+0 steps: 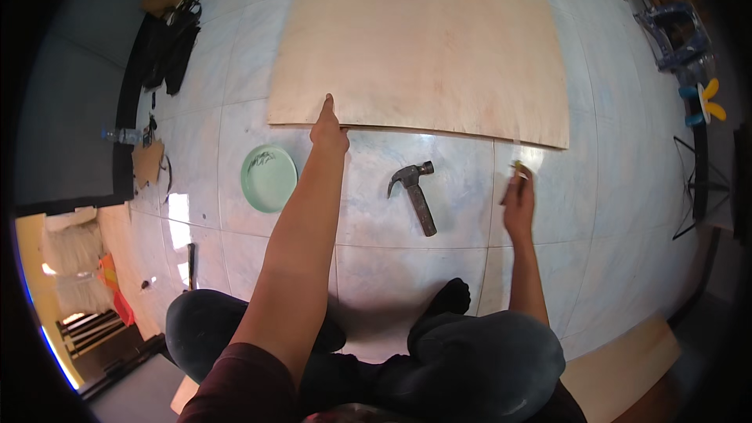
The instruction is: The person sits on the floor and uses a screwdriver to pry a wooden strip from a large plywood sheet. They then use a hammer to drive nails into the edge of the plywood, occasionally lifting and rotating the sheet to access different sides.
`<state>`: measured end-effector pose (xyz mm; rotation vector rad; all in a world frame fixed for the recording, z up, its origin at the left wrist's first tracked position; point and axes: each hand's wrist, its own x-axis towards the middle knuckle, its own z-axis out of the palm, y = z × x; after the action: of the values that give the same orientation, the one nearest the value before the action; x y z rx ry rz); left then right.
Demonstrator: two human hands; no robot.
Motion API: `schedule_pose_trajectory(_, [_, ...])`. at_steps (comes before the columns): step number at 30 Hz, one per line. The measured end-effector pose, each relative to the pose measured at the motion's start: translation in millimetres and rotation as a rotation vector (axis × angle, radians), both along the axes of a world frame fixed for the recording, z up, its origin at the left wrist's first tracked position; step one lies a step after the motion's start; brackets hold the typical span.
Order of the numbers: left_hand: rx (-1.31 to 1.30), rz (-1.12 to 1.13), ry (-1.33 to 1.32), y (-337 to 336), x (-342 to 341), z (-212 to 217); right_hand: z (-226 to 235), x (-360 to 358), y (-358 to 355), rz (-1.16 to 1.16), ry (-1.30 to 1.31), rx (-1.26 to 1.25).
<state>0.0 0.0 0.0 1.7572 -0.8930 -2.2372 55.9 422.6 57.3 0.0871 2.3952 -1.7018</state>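
A large pale plywood board [423, 47] lies on the tiled floor ahead of me. My left hand [329, 127] grips its near edge toward the left corner, one digit stretched over the top face and the others curled at the edge. Off the board's near right corner, my right hand [518, 200] is closed around a small object [517, 165] with a yellow-green end, too small and covered to name. Between my hands a claw hammer [418, 200] rests on the tiles. Left of my left forearm sits a round mint-green dish [269, 188] with several thin nails [261, 158] in it.
A black bar-like tool [190, 266] lies near my left knee. Cables, dark cloth [171, 51] and a plastic bottle [121, 135] line the left side. On the right are a blue stool-like frame [674, 35], a yellow-bladed fan [710, 100] and another wooden sheet [623, 364].
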Motion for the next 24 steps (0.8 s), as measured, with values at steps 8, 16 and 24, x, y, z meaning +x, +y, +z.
schedule_pose_trajectory(8, [0.056, 0.058, 0.117, 32.1, -7.8, 6.7, 4.0, 3.9, -18.1, -0.058, -0.156, -0.192])
schedule_pose_trajectory(16, [-0.303, -0.072, 0.116, -29.2, 0.4, 12.6, -63.4, -115.9, 49.9, -0.684, 0.225, 0.145])
schedule_pose_trajectory(24, [-0.909, -0.646, -0.519, -151.2, 9.7, 26.5, -70.6, -160.5, 140.0, -0.791, -0.041, 0.4])
